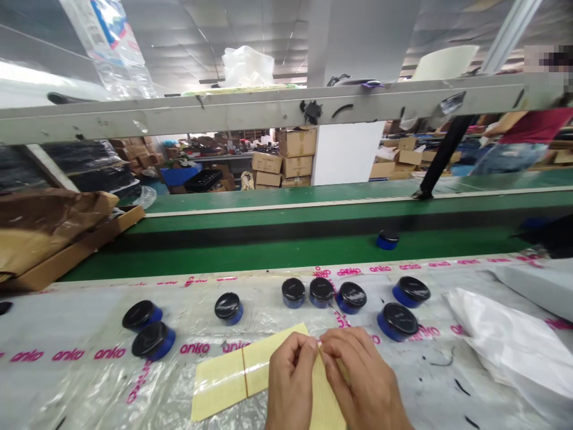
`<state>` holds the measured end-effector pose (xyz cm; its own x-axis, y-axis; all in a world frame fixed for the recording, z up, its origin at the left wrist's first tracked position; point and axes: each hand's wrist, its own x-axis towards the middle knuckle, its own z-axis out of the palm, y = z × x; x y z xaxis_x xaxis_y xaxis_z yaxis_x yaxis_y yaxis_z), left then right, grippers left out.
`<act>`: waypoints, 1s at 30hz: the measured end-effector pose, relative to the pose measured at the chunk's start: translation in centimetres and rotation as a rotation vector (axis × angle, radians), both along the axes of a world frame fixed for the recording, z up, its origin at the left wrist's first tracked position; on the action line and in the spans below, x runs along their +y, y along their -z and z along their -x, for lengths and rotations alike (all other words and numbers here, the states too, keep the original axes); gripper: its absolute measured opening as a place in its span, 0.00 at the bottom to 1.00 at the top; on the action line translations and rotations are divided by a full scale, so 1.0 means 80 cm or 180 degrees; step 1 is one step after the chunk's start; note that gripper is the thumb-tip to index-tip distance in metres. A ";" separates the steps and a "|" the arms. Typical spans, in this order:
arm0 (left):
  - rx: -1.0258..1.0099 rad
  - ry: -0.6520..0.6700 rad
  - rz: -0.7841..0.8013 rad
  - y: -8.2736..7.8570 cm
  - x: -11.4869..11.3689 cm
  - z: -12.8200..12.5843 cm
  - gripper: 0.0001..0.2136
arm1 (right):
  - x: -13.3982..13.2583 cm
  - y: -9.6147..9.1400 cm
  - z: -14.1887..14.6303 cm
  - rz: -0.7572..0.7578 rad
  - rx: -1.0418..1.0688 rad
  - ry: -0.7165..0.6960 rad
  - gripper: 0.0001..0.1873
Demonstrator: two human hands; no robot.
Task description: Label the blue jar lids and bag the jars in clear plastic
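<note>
My left hand [290, 382] and my right hand [358, 382] meet at the fingertips low in the middle of the view, both pinched on a pale yellow paper strip [324, 400] that runs down between them. Just to the left lies a stack of the same yellow strips [233, 373] bound by a rubber band. Beyond my hands, several small blue jars with black lids stand on the plastic-covered table: three in a row [321, 292], two at the right [397, 321], one alone [228, 307] and two at the left [147, 328].
A green conveyor belt [286, 251] runs across behind the table with one blue jar [387, 240] on it. An open cardboard box with brown paper [54, 233] sits at the left. White plastic bags [510, 340] lie at the right. A person in a red top [528, 134] stands at the far right.
</note>
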<state>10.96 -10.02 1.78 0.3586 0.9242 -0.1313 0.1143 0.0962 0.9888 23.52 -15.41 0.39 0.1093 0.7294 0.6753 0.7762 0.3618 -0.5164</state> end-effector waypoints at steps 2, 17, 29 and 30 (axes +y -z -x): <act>0.0015 -0.0008 0.0040 0.003 0.003 0.005 0.18 | 0.003 0.005 0.007 -0.0064 0.0067 0.0036 0.09; 0.2956 -0.1141 -0.3095 0.019 0.060 0.098 0.07 | 0.075 -0.027 0.032 0.1895 0.2749 -0.0224 0.24; 0.2224 -0.1233 -0.1463 0.043 0.119 0.147 0.29 | 0.130 -0.041 0.066 0.2413 0.3108 -0.0938 0.25; 0.2053 -0.1315 -0.1427 0.042 0.121 0.146 0.28 | 0.135 -0.040 0.071 0.2442 0.3183 -0.1028 0.24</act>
<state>-0.68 -0.36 -1.57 -0.0338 0.9765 0.2130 0.7041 -0.1280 0.6984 17.81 -4.58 3.62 0.0675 0.9785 -0.1948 -0.1291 -0.1850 -0.9742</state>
